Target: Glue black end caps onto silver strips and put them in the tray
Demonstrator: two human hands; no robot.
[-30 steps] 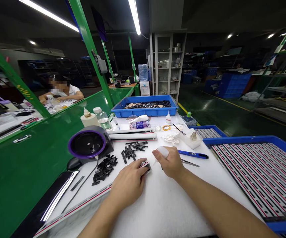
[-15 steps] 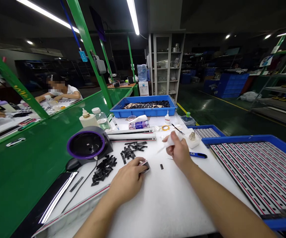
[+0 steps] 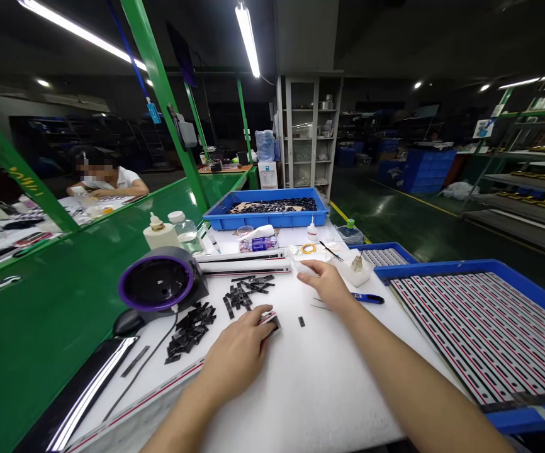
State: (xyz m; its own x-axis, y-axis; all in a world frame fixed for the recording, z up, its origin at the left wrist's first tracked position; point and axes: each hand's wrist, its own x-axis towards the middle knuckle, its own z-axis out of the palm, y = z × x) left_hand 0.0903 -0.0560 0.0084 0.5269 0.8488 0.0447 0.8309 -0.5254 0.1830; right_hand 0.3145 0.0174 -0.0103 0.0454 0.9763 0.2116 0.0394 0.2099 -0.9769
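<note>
My left hand [image 3: 239, 349] is closed around the far end of a long white strip [image 3: 173, 388] with a red line, which runs back under the forearm toward the lower left. To its right a small black piece [image 3: 301, 321] lies alone on the white table. My right hand [image 3: 331, 286] is at the middle of the table, thumb and fingers around a small white bottle [image 3: 302, 268], mostly hidden by them. Close by lie tweezers [image 3: 320, 304] and a blue-handled knife [image 3: 367, 298]. Loose black pieces [image 3: 191, 330] are heaped left of my left hand.
A round purple-rimmed fan [image 3: 157, 283] stands at left. Behind are bottles [image 3: 185, 231] and a blue bin [image 3: 265, 218] of black parts. At right, a blue tray [image 3: 477, 269] holds rows of striped strips. Beyond the green partition [image 3: 74, 264] sits a person [image 3: 128, 179].
My right hand has lowered toward the table with the white bottle and shifted slightly left. My left hand keeps its grip on the strip. The camera view has shifted a little.
</note>
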